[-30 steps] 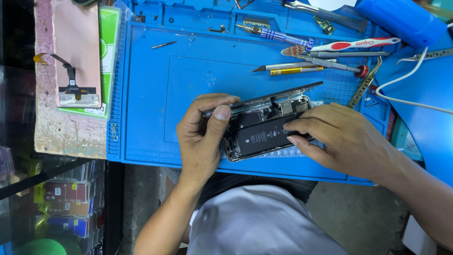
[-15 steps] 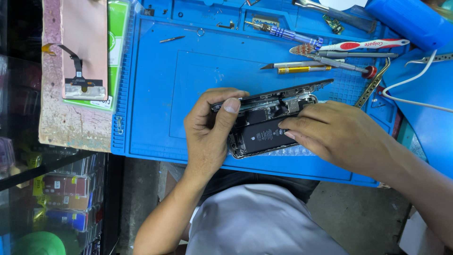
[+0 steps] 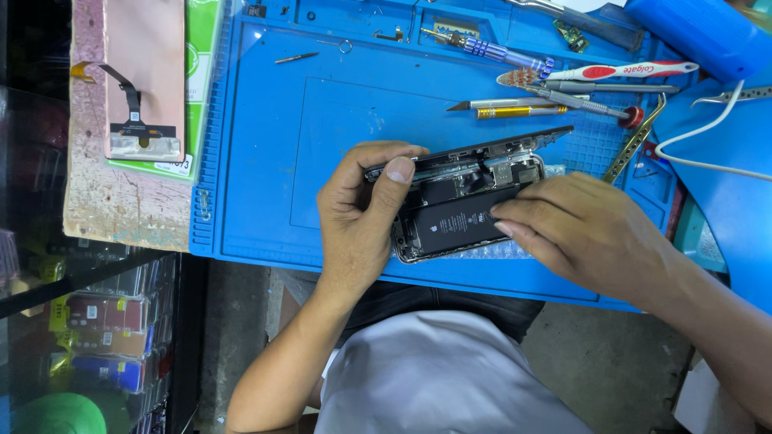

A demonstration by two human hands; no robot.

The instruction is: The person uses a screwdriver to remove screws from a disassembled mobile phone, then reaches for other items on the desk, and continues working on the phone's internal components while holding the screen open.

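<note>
Opened phone (image 3: 462,210) lies near me on the blue mat (image 3: 265,145), where I see my left hand (image 3: 358,217) pinching its lifted screen edge, my right hand (image 3: 587,229) fingertips pressing its battery, tools (image 3: 547,100) beyond.

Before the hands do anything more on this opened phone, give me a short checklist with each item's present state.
1. Left hand grips the opened phone at its end, thumb on its upper edge: ok.
2. Right hand has its fingertips on the black battery: ok.
3. Phone lies on the blue repair mat, not hanging over the near edge: ok.
4. Screen panel lifted along the far edge and apart from the body: ok; whether a flex cable joins them: cannot tell.
5. Tools within reach: screwdriver, tweezers, toothbrush above the phone: ok.
6. Loose screws on the mat: cannot tell.
</note>
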